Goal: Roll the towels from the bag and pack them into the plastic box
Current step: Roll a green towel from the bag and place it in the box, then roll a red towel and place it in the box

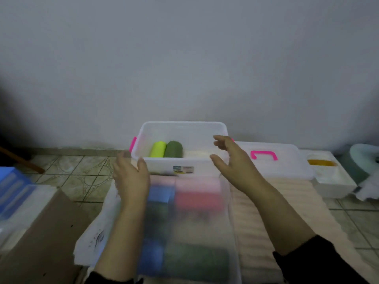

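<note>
A clear plastic box with pink latches stands on the floor by the wall. Inside it lie a yellow-green rolled towel and a dark green rolled towel, side by side at its left. In front of it lies a blurred translucent bag holding folded towels in pink, red, blue and dark green. My left hand hovers at the bag's left edge, fingers relaxed, holding nothing. My right hand hangs open above the bag's right side, near the box's front right corner.
The box lid with a pink handle lies right of the box. A white container with something yellow stands further right. A brown cardboard sheet and blue item sit at left. A cream ribbed mat covers the tiled floor.
</note>
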